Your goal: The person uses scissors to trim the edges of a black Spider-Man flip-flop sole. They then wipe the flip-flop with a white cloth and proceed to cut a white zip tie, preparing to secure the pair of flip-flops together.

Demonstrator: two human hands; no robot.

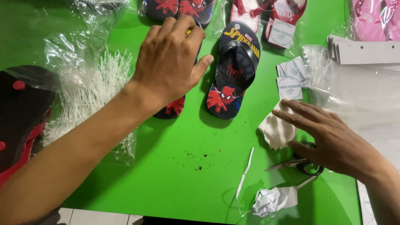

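Lying crumpled at five o'clock on the green worktop [175,183]: paper scrap [271,200]. Right hand [329,137] spreading flat, released, over white cloth [277,131] and scissors [306,164]. Left hand [168,62] covering, fingers loose, a dark sandal [173,107]; probably light, flexible, easiest gripped by the strap. Resting at one o'clock: square white labels [290,77].

Green table [175,166], crowded with bits

A dark printed sandal [233,75], white cloth [277,131], scissors [302,164], crumpled paper [268,200], round labels [289,87] and a bag of white plastic ties [98,96] lie on it.
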